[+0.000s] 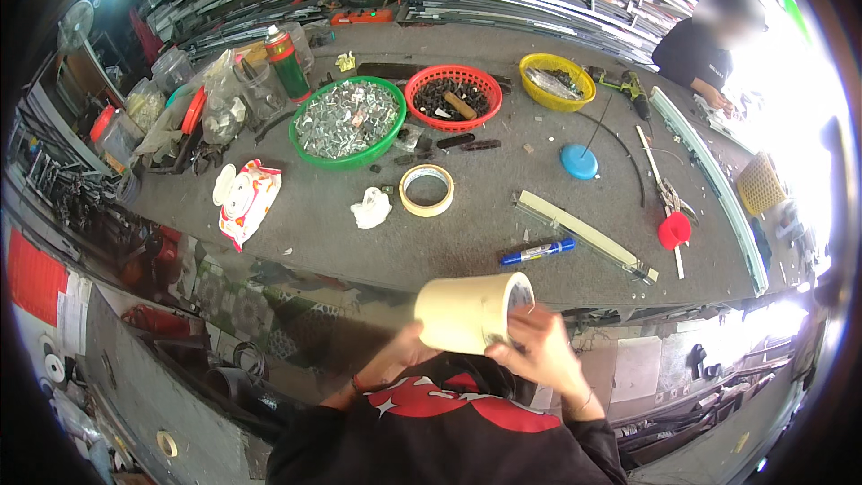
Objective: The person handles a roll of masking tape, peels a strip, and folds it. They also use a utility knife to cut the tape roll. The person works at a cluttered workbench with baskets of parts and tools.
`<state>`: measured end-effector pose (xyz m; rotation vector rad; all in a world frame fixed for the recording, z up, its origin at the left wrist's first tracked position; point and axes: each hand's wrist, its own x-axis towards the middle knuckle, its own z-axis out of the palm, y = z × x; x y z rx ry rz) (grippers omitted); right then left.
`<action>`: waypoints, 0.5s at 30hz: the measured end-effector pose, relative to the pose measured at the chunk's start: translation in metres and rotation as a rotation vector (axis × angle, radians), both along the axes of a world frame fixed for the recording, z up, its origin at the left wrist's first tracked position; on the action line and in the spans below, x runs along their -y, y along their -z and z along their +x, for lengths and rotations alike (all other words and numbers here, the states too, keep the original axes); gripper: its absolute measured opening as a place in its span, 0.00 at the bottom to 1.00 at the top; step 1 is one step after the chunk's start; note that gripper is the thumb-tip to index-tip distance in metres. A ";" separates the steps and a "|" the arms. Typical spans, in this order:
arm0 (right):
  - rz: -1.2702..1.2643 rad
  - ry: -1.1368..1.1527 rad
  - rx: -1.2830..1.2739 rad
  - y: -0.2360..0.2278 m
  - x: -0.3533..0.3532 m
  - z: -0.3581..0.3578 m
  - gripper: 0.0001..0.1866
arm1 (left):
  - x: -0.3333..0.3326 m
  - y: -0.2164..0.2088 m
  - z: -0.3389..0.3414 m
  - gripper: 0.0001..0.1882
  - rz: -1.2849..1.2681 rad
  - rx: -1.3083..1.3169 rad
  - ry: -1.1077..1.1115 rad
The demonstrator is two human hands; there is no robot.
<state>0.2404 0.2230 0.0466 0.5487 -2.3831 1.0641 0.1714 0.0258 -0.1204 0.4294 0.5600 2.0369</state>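
Note:
Close in front of my body, a wide cream-yellow tape roll (pixel 462 313) is held on its side, its hollow end facing right. My left hand (pixel 404 348) is closed against its left end, with some fingers hidden. At the right end, my right hand (pixel 539 343) grips the rim near the opening and is slightly blurred. On the table beyond lie a blue marker (pixel 537 252), a pale narrow strip (pixel 588 235) and a thinner cream tape ring (pixel 426 190). A crumpled white plastic bag (pixel 371 207) rests beside that ring.
Green (pixel 377 154), red (pixel 492 90) and yellow (pixel 575 104) baskets of small parts stand farther back. A wipes packet (pixel 251 202) lies left; a blue disc (pixel 579 162), a red cup (pixel 674 231) and a drill (pixel 633 90) are right. Another person (pixel 705 49) works at the far right.

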 end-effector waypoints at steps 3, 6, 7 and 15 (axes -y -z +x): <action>-0.049 0.102 -0.212 -0.061 -0.016 -0.008 0.04 | -0.007 -0.005 -0.010 0.48 0.001 0.070 -0.172; -0.440 -0.012 -0.506 -0.096 -0.003 -0.009 0.03 | -0.009 -0.015 -0.016 0.49 -0.069 0.180 -0.225; -0.522 -0.053 -0.523 -0.104 -0.001 -0.010 0.03 | -0.010 -0.018 -0.017 0.48 -0.032 0.148 -0.197; -0.851 -0.303 -0.501 -0.129 -0.022 -0.032 0.02 | -0.024 -0.035 -0.002 0.57 -0.174 -0.077 -0.205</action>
